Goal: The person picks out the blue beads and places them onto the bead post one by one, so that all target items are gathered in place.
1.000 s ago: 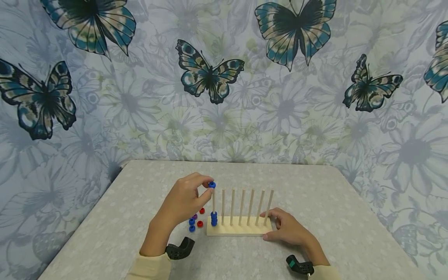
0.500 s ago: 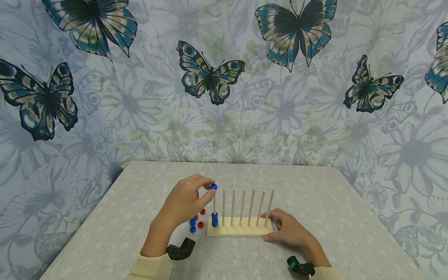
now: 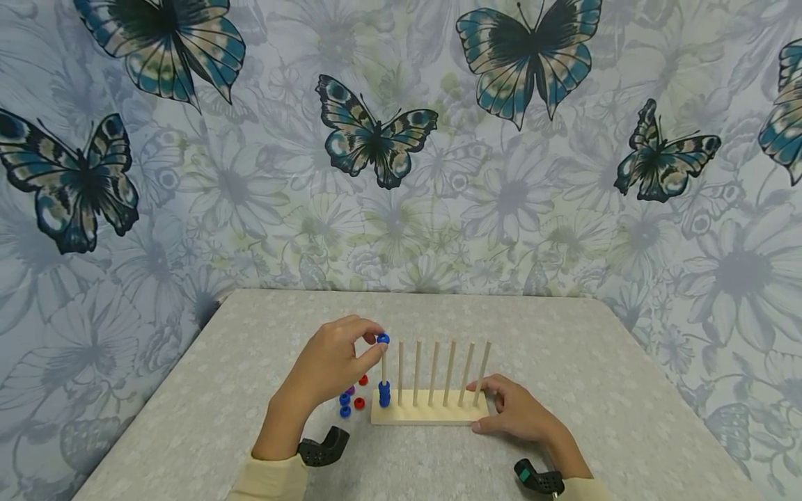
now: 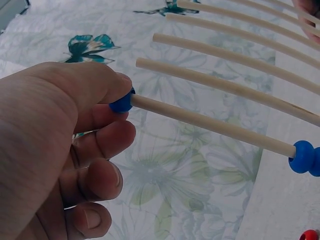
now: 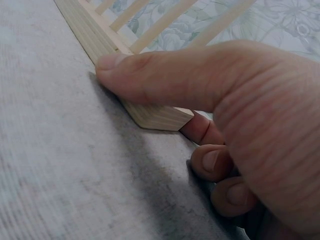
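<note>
My left hand (image 3: 335, 355) pinches a blue bead (image 3: 383, 339) between thumb and forefinger at the top of the leftmost peg (image 4: 215, 124). In the left wrist view the peg's tip meets the bead's hole, and the other fingers are loosely curled below. Stacked blue beads (image 3: 384, 394) sit at the bottom of that same peg. The wooden peg rack (image 3: 429, 415) stands on the table, its other upright pegs bare. My right hand (image 3: 516, 409) grips the right end of the rack's base (image 5: 160, 116), thumb on the near side and fingers behind.
Left of the rack lie loose beads: blue beads (image 3: 344, 405), red beads (image 3: 359, 403) and a purple bead (image 3: 350, 390) partly behind the left hand. The table (image 3: 626, 417) has a light patterned cover and reaches back to a butterfly-printed wall (image 3: 532, 229).
The blue bead in my left hand has come down slightly, from above the peg's tip onto it. My right hand keeps its grip on the rack's end.
</note>
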{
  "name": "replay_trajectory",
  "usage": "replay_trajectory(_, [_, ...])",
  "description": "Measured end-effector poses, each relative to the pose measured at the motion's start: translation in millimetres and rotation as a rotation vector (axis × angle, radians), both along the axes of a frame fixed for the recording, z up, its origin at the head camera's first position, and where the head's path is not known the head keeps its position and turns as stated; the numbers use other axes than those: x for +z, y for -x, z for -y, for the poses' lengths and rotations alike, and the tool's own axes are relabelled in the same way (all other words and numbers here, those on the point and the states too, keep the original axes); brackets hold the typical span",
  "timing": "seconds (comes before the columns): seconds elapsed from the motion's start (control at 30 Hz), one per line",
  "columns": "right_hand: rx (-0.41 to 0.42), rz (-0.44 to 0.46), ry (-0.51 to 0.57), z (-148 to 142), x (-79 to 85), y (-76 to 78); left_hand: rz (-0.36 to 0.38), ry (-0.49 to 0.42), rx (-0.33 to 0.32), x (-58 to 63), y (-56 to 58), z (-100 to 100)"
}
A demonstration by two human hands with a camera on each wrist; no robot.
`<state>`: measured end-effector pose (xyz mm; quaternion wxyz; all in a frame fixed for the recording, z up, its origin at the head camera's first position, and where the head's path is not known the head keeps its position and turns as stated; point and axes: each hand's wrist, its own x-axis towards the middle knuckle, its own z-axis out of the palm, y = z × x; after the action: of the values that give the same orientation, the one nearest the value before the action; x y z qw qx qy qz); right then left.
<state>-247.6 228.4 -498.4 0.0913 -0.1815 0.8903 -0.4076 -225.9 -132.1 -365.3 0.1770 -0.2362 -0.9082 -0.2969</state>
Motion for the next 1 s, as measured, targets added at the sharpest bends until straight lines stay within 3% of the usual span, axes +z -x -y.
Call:
replay_trajectory(0.57, [0.006, -0.002, 0.002, -0.6, 0.3, 0.0, -0.016, 0.038, 0.005, -0.3, 0.7, -0.3])
replay_trajectory(1.0, [0.010, -0.020, -0.009, 0.3, 1.5, -2.4, 0.014, 0.048, 0.014, -0.7, -0.6, -0.8])
